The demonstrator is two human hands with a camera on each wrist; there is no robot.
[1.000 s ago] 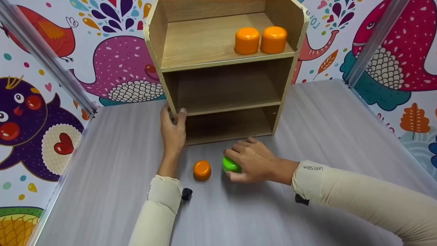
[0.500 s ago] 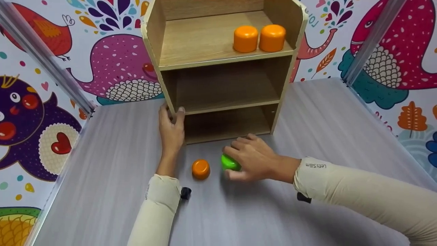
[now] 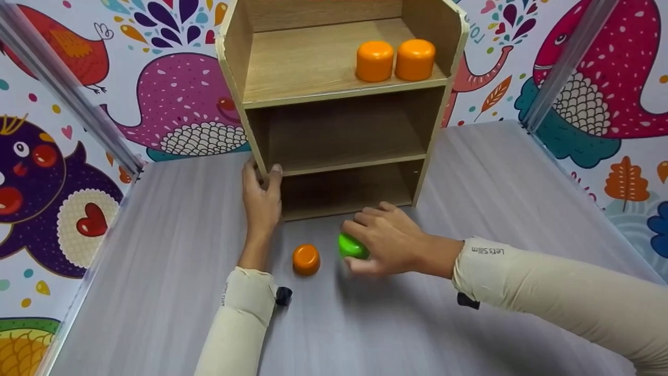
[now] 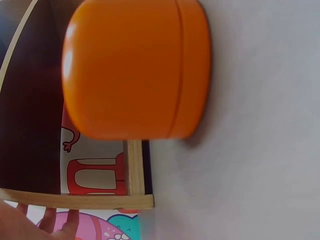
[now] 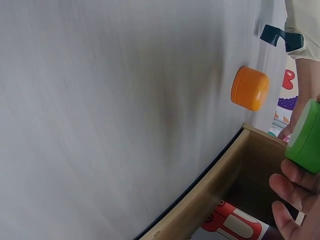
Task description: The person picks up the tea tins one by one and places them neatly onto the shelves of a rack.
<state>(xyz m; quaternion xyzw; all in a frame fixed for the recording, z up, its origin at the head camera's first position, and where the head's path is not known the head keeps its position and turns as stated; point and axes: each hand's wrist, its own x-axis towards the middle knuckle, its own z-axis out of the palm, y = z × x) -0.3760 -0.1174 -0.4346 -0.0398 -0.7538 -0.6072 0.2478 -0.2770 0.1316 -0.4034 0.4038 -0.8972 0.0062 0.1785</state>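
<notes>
My left hand [image 3: 263, 196] holds the left side panel of a small wooden shelf [image 3: 347, 96], its thumb on the panel's front edge. In my right hand [image 3: 386, 237] is a rounded green container [image 3: 352, 246], gripped from above with fingers on its far side and thumb on the near side. The right wrist view shows the green container [image 5: 306, 137] raised off the table, its pale flat underside visible. An orange container [image 3: 306, 259] of similar shape stands on the table between the forearms. It fills much of the left wrist view, where a groove rings the orange container [image 4: 135, 70] near its base.
Two more orange containers, a left one [image 3: 374, 61] and a right one [image 3: 415, 59], stand side by side at the right of the top shelf. The grey table [image 3: 172, 250] is bounded by patterned wall panels [image 3: 193, 99] behind and at both sides.
The right hand with the green container has shifted slightly toward the shelf. The left hand keeps its hold on the side panel, and the orange containers stay in place.
</notes>
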